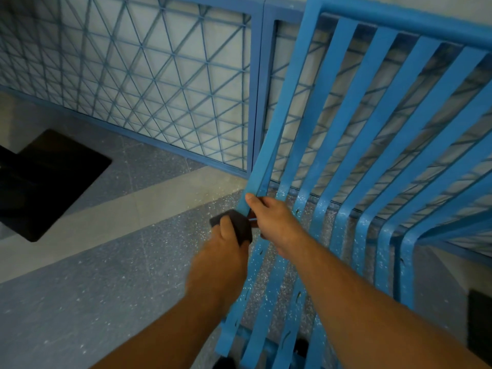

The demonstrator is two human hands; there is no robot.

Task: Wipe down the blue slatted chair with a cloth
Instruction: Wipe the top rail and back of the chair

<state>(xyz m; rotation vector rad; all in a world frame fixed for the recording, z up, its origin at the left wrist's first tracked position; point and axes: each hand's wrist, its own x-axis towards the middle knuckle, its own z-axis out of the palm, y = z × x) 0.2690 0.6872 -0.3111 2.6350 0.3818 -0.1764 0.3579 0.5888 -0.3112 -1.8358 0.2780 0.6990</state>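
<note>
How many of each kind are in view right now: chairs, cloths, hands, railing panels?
Blue slatted chair: 1
Dark cloth: 1
Hands: 2, the left hand holding the cloth, the right hand gripping a slat
Blue mesh railing panels: 2, the second partly behind the chair
Total: 6

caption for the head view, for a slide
Right hand grips the blue slatted chair by its edge slat; left hand holds a cloth there
</note>
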